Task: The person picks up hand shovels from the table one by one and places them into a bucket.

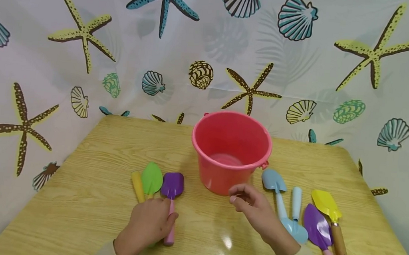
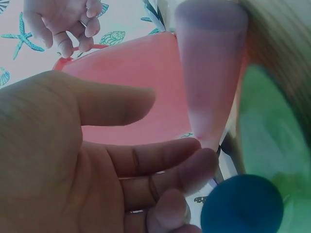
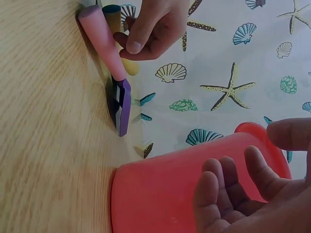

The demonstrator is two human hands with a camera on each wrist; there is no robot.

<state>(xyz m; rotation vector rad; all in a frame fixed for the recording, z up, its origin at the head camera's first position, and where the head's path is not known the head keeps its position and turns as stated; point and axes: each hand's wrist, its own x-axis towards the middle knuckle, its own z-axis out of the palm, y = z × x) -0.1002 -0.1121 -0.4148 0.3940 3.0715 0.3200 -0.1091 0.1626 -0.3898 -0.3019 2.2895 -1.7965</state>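
My left hand (image 1: 148,223) is over the small tools at centre-left, thumb apart from its loosely bent fingers. Its fingertips are beside the pink handle (image 2: 211,73) in the left wrist view; whether they touch it I cannot tell. That handle belongs to a purple shovel (image 1: 172,184). A green trowel (image 1: 152,178) and a yellow handle (image 1: 137,186) lie just left of it, partly covered by the hand. In front of the pink bucket (image 1: 222,173), my right hand (image 1: 255,211) hangs with relaxed, bent fingers and holds nothing, as the right wrist view of the hand (image 3: 252,194) shows.
On the right of the wooden table (image 1: 116,144) lie a blue shovel (image 1: 273,179), a light-blue trowel (image 1: 294,228), a purple trowel (image 1: 317,226) with a pink handle and a yellow shovel (image 1: 326,203) with a wooden handle. Patterned cloth (image 1: 197,35) hangs behind.
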